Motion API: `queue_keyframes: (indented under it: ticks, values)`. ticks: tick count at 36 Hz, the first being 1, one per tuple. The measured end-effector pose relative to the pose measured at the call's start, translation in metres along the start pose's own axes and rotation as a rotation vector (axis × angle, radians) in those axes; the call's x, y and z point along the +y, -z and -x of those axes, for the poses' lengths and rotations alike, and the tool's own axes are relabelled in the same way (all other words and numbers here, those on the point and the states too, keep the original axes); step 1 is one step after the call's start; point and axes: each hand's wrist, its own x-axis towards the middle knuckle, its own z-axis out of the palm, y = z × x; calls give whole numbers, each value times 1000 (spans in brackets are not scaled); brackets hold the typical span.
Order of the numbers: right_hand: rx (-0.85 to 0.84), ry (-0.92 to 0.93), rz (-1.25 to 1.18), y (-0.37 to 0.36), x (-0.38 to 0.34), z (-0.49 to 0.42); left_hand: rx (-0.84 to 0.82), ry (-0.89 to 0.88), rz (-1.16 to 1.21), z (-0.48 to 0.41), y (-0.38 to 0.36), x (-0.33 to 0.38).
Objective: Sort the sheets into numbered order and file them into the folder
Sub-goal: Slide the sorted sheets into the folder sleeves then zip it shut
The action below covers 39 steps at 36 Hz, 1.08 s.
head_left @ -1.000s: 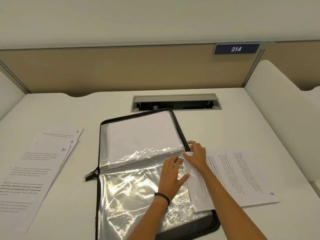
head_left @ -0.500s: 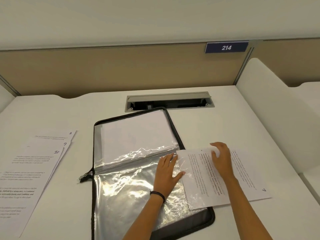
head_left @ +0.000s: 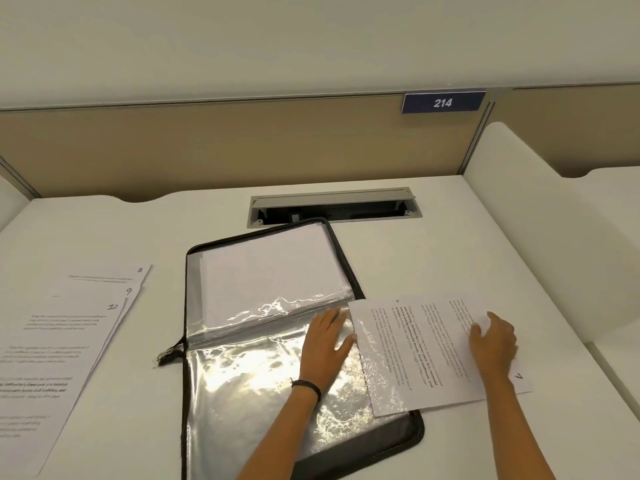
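Observation:
A black zip folder [head_left: 412, 441] lies open on the desk with clear plastic sleeves [head_left: 249, 386]; its far half holds white sheets. My left hand [head_left: 325, 344] presses flat on the near sleeve by its right edge. Sheet 7 [head_left: 422, 351], printed text sideways, lies across the folder's right edge with its left end tucked into the sleeve. My right hand [head_left: 493, 341] rests on that sheet's right part, fingers spread. Sheets numbered 8, 9 and 10 [head_left: 62, 341] are fanned at the left of the desk.
A grey cable hatch [head_left: 332, 206] is set in the desk behind the folder. A tan partition with a blue 214 plate [head_left: 442, 102] stands at the back. A white divider [head_left: 540, 244] rises along the right side.
My right hand has slid from the folder's right edge out to the sheet's right part. More of sheet 7 now lies inside the sleeve. My left hand stays pressed on the sleeve.

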Motion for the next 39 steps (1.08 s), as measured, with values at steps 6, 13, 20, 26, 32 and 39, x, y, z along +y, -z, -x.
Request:
queue_keyframes:
  ticks: [6,13,20,26,32,39]
  values:
    - [-15,-13,11,2,3,-3,107,110,72,4,15,-7]
    - [-78,-17,-28,5,-2,-4,251,246,103,6,45,-28]
    - [-76,-10,-75,7,-12,0,351,427,47,18,80,-68]
    - [-34,-24,-175,14,-21,2,352,590,-53,32,105,-106]
    - [-78,-45,-204,24,-30,-7,318,712,55,43,123,-134]
    - [-222,-108,-252,28,-38,-20,280,738,104,52,127,-140]
